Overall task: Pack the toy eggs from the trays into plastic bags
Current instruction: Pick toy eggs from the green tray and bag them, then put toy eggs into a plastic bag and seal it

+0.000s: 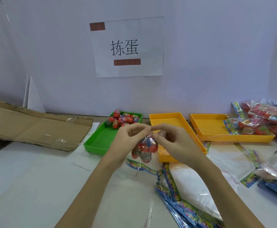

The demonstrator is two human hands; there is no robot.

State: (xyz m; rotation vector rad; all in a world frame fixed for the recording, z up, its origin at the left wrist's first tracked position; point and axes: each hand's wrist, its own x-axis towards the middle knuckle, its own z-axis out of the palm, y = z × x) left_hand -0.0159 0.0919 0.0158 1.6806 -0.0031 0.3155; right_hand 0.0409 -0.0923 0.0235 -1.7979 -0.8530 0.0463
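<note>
Worktop (35, 186): white, carrying everything below, set against a pale wall bearing a paper sign (129, 46).

Flattened cardboard (32, 127): lying at far left, its near edge just beside the green tray.

Stack of empty plastic bags (183, 191): clear with colourful header strips, spread on the worktop under my right forearm.

Filled bags (266, 116): heaped at far right, red toy eggs inside; one lies in the far yellow tray (208, 129).

Near yellow tray (167, 120): perforated base, partly hidden behind my hands; I cannot tell what its near end holds.

Green tray (99, 142): to the left of my hands; loose toy eggs (123, 120) clustered at its far end, the near end bare.

Bag in hand (145, 148): clear, holding several red eggs, hanging above the worktop between the green and near yellow trays.

My left hand (127, 139) and right hand (172, 139): both pinching the bag's gathered top, fingertips meeting above the eggs.
</note>
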